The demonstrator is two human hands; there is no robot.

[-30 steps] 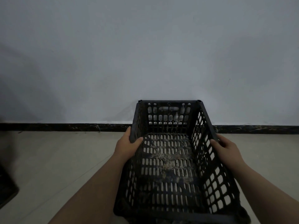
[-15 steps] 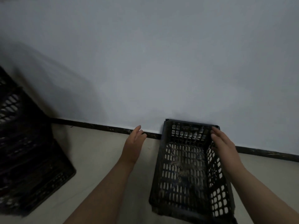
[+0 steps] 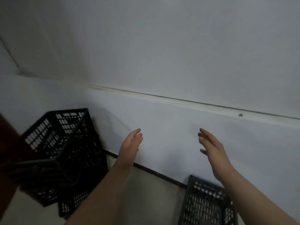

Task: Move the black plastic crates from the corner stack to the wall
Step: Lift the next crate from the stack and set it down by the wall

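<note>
Both the left hand (image 3: 129,144) and the right hand (image 3: 211,147) were held spread and empty before the white wall (image 3: 178,62). One black slotted plastic crate (image 3: 207,203) was set against the wall; the black crate stack (image 3: 61,156) was seen at left.

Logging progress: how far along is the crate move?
Done: one crate sits on the floor with its end against the wall. In hand: nothing; left hand and right hand are both open and empty. Left: the corner stack holds several nested crates; exact count unclear.
</note>
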